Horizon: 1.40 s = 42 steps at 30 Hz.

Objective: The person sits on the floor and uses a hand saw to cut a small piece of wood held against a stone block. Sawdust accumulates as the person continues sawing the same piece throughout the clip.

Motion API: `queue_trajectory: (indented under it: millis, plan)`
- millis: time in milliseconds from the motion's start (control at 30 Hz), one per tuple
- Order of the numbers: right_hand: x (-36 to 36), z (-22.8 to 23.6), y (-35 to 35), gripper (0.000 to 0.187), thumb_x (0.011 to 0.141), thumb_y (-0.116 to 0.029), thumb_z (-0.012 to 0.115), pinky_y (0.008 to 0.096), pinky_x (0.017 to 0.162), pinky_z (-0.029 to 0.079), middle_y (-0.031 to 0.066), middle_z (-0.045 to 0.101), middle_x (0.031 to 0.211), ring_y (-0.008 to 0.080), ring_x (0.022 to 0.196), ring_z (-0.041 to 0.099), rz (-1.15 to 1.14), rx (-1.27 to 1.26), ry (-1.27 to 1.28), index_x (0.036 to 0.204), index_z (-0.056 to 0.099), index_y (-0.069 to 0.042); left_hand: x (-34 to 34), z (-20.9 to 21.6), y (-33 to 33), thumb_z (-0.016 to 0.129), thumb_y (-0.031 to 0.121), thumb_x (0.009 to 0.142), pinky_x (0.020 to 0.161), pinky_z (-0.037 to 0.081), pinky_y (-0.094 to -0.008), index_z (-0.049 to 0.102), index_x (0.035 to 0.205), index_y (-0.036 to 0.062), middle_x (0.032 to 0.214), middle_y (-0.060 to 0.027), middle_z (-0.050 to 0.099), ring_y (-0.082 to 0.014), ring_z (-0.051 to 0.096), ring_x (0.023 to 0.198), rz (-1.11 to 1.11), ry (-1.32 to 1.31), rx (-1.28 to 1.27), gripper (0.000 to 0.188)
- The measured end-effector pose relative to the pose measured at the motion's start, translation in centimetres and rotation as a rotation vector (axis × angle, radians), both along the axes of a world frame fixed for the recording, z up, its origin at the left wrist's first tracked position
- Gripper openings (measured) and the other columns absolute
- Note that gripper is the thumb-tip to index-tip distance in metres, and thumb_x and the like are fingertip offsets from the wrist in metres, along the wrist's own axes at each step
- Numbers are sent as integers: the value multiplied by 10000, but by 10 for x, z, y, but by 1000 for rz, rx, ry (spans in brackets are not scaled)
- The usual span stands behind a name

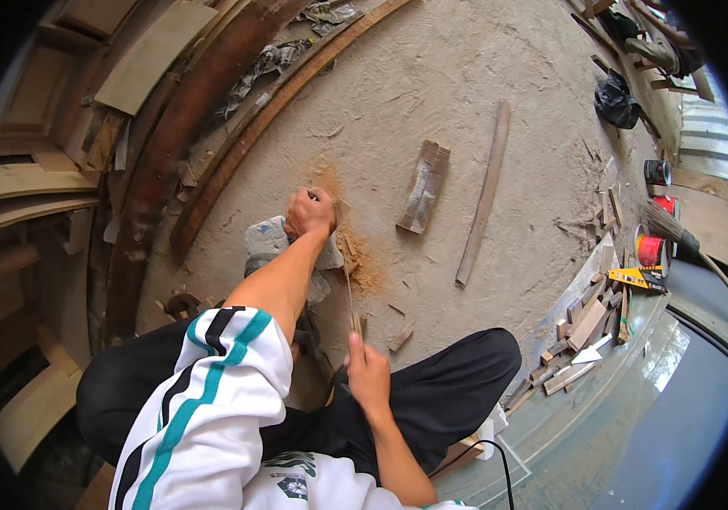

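Note:
My right hand (368,374) is closed round the handle of a hand saw, low in front of my body. The saw's thin blade (349,293) shows nearly edge-on, running up from that hand toward the left one. Fingers curled, my left hand (309,214) presses on a piece of wood (343,209), which is mostly hidden under it. Beneath the hand and forearm is a pale stone block (264,238). Orange-brown sawdust (366,265) lies on the ground just right of the block.
A short wood block (423,187) and a long narrow strip (485,195) lie on the ground ahead. Boards (156,55) and a curved beam (270,110) line the left. Offcuts (585,327), a yellow-and-black package (637,278), cans (651,250), a broom (670,225) and glass sheets (602,442) are at right.

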State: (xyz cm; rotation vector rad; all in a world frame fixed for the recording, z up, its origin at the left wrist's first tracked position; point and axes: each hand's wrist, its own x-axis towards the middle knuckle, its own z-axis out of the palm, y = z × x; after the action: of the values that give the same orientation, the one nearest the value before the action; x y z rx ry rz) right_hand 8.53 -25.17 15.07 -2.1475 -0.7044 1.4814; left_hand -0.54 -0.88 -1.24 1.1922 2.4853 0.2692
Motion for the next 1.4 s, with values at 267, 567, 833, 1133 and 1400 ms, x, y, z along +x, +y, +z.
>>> queue_trajectory:
  millis: [267, 567, 833, 1133, 1400]
  plan:
    - [-1, -42, 63, 626, 1004, -490, 480, 349, 522, 410, 81, 516, 518, 164, 504, 512, -15, 93, 16, 640, 586, 9, 4, 7, 1, 476, 386, 889, 854, 481, -498, 689, 982, 99, 1070, -156, 671, -373, 625, 1033, -5, -29, -49, 369]
    - [5, -6, 11, 655, 984, -511, 496, 413, 589, 461, 178, 589, 563, 278, 549, 604, -3, -26, -12, 659, 628, 42, 6, 8, 0, 476, 376, 890, 864, 479, -493, 678, 989, 84, 1065, -155, 672, -366, 618, 1043, -16, -33, -48, 369]
    - [1, -13, 30, 643, 994, -489, 495, 369, 545, 417, 115, 522, 515, 210, 513, 535, -27, 29, 23, 626, 590, 29, 3, 2, 0, 487, 380, 882, 851, 480, -496, 690, 945, 86, 1056, -148, 676, -367, 619, 1033, -4, -21, -23, 362]
    - [0, -28, 45, 624, 997, -491, 492, 334, 516, 399, 55, 498, 494, 154, 494, 501, 1, 44, -16, 637, 593, 8, 4, 4, 0, 487, 381, 888, 839, 473, -515, 685, 937, 77, 1082, -145, 671, -374, 626, 1009, -5, -28, -19, 367]
    - [7, -4, 3, 611, 992, -487, 514, 311, 503, 388, 46, 505, 508, 129, 494, 493, -19, -19, 44, 635, 593, 3, 1, 2, 0, 482, 375, 884, 835, 481, -510, 679, 938, 77, 1060, -152, 675, -376, 628, 1009, -9, -5, -20, 361]
